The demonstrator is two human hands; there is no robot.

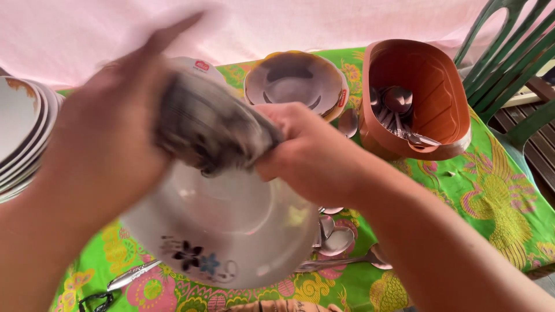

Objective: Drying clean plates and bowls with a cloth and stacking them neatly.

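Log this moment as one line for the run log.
left hand holds plate | right hand grips cloth on plate | spoons beneath

- The left hand (110, 138) is smeared by motion blur; its fingers cannot be told apart.
- The grey crumpled cloth (208, 130) is blurred too, so its weave is unreadable.
- The white floral-printed plate (225, 231) has its upper rim hidden behind cloth and hands.
- The stack of white plates (23, 133) is cut by the left edge.
- The green plastic chair (509, 63) runs off the right edge.
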